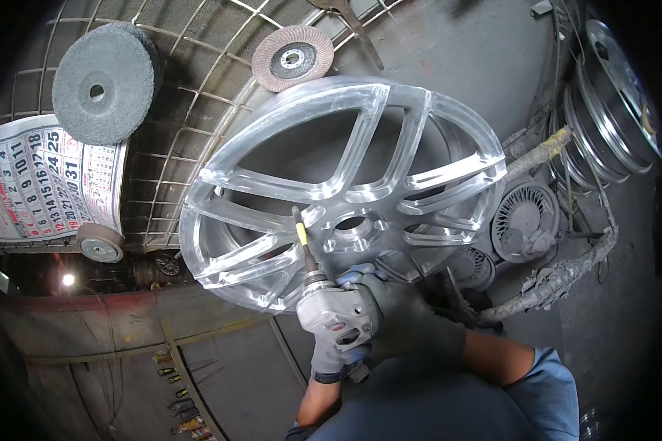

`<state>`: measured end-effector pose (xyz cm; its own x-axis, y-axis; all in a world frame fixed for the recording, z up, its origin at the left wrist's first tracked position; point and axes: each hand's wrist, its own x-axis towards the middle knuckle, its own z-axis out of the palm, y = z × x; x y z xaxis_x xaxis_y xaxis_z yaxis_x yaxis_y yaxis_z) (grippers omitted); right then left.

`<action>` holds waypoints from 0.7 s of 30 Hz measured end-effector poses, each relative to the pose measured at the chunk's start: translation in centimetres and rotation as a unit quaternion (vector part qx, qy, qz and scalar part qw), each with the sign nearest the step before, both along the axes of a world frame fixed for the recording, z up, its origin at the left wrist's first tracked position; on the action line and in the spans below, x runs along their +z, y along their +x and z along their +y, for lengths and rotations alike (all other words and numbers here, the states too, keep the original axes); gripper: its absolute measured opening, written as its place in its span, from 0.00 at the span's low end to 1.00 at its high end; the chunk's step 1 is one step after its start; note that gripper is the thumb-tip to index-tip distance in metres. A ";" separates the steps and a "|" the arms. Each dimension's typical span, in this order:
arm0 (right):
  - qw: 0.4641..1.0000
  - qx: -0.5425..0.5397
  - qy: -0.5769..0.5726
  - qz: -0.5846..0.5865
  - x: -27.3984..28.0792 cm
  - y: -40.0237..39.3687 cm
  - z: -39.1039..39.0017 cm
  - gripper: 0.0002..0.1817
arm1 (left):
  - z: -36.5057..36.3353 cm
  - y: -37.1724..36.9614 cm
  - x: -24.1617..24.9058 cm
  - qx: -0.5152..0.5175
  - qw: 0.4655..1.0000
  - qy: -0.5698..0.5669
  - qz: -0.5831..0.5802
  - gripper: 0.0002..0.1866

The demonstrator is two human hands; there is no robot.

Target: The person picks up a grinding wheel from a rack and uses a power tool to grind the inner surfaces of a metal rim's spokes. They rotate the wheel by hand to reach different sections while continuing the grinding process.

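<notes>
A silver alloy wheel (272,191) with paired spokes stands tilted in front of me, its bright metal showing brushed marks. Both my gloved hands hold a grey angle grinder (331,312) low at the wheel's front. From its head a thin spindle with a yellow band (301,234) points up and overlaps a spoke near the hub. My right hand (401,312) is closed around the tool's right side, blue showing at the fingers. My left hand (331,360) grips it from below, its fingers partly hidden behind the grinder body.
On the wire grid behind hang a grey abrasive wheel (136,81), a flap disc (312,44), a smaller disc (99,243) and a calendar (22,180). At right are stacked wheels (592,125), dusty wheel covers (524,246) and a coated pipe (552,287).
</notes>
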<state>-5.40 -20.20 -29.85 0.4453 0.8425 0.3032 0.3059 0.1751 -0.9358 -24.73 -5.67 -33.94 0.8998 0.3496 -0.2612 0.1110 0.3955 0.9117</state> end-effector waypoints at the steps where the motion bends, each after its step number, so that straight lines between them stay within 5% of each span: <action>1: 0.999 0.003 -0.017 -0.046 -0.4 0.0 0.0 0.46 | 0.0 0.2 -0.6 0.010 0.998 -0.060 0.013 0.26; 3: 0.995 0.005 -0.036 -0.092 -1.0 -0.1 -0.2 0.48 | 0.4 0.6 -1.6 -0.030 0.997 -0.063 -0.038 0.26; 5: 0.997 0.006 -0.082 0.013 -1.4 -0.3 -0.5 0.48 | 0.3 1.1 -2.2 -0.069 0.991 -0.064 -0.090 0.25; 7: 0.999 -0.008 -0.046 0.011 -1.3 -0.1 -0.4 0.47 | 0.3 1.0 -3.3 -0.053 0.909 -0.381 -0.164 0.25; 11: 1.000 0.009 -0.005 -0.004 -0.7 -0.1 -0.3 0.45 | -0.3 0.5 -2.3 -0.010 0.890 -0.415 -0.190 0.24; 13: 0.999 0.029 -0.027 0.004 -0.5 -0.5 -0.2 0.43 | 0.1 -0.1 -1.0 0.011 0.986 -0.163 -0.035 0.23; 14: 0.997 0.048 -0.051 0.011 -0.3 -0.8 -0.2 0.41 | 0.5 -0.8 -1.2 0.013 0.986 -0.162 -0.034 0.23; 16: 0.999 0.027 -0.011 -0.035 0.2 -1.1 0.2 0.38 | 1.3 -2.3 -2.2 0.052 0.875 -0.474 -0.089 0.23; 21: 0.995 -0.034 0.036 -0.090 2.5 -1.2 1.0 0.28 | 1.2 0.0 4.2 0.030 0.936 -0.341 -0.085 0.23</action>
